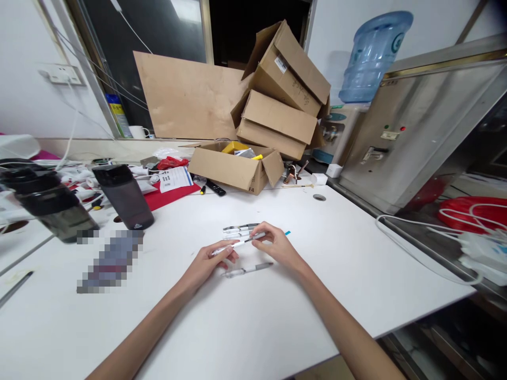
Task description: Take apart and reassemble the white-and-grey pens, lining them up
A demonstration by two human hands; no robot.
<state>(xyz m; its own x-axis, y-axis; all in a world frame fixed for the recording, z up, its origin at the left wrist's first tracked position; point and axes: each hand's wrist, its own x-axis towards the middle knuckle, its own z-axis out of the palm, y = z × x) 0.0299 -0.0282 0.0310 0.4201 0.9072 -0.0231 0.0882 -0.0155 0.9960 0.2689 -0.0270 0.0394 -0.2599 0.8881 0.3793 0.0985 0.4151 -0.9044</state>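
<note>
A white pen is held level above the white table, slanting up to the right. My left hand is closed round its left end. At its other end my right hand pinches it between thumb and fingers. Just behind lie several more pens, side by side and partly hidden by my right hand. Nearer to me a clear and grey pen rests alone on the table. A small blue tip shows past my right hand; I cannot tell what it belongs to.
An open cardboard box stands at the back, with larger boxes stacked behind it. Two dark bottles and a blurred-out object are to the left. A steel cabinet and white cable border the right side.
</note>
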